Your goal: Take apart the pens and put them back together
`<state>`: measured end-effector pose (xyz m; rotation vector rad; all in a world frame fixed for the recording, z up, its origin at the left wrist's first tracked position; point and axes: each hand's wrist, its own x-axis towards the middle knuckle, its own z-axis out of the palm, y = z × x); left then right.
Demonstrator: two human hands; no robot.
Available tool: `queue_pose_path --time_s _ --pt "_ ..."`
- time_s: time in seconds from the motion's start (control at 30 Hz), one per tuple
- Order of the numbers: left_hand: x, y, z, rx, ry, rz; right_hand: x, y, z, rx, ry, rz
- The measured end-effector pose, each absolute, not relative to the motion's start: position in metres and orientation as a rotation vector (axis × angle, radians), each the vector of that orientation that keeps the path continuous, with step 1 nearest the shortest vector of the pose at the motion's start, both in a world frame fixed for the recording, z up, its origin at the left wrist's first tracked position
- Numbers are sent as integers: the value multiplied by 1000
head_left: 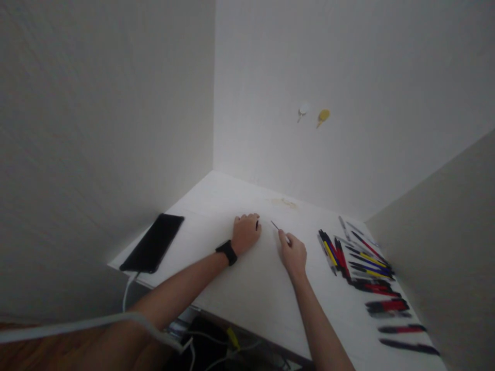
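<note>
In the head view, the left hand [246, 233] rests curled on the white table [216, 206], pinching a small dark piece [257, 224]. The right hand [293, 252], just right, pinches a thin rod [275, 225]. Pens [359, 257] lie far right, a phone [152, 242] left.

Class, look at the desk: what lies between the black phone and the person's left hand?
In the head view, only bare white desk lies between the phone and the left hand; the hand's wrist wears a black watch.
</note>
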<state>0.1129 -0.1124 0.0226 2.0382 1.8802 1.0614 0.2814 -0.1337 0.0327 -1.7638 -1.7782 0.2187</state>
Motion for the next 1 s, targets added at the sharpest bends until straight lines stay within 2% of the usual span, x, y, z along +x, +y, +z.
queue_pose_path --time_s 0.23,0.4,0.53,0.63,0.73,1.0 --pt "115 -115 42 2012 1481 1334 282 -135 35 -1674 -1793 311" --pt "114 -116 42 2054 1297 1396 283 -135 33 -1634 -1865 316" --pt "113 -114 40 2127 1337 1411 282 -135 33 -1661 -1896 286" --pt "109 -112 41 2073 1542 1459 283 -134 33 -1686 -1870 275" --pt "101 -110 42 2129 1736 1350 284 -133 32 -1696 -1835 275" --pt "85 -107 30 2466 1857 710 284 -133 32 -1692 -1809 315"
